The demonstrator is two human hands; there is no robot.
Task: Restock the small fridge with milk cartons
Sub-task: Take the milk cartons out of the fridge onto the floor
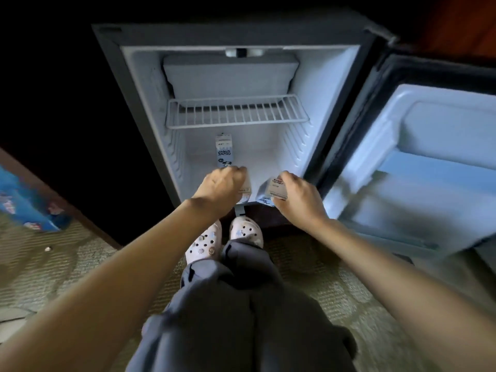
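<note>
The small fridge [139, 84] stands open in front of me with a white interior. One blue-and-white milk carton [225, 153] stands upright on the fridge floor at the back left. My left hand [221, 185] grips a second carton [244, 194] at the front edge of the fridge floor; most of it is hidden under the hand. My right hand [298, 200] holds a third carton [271, 190] from above, tilted, at the front right of the fridge floor.
A wire shelf [236, 112] spans the fridge under a freezer box [230, 73]. The fridge door [424, 162] hangs open to the right. A blue package [24, 202] lies on the carpet at the left. My feet in clogs [228, 237] stand just before the fridge.
</note>
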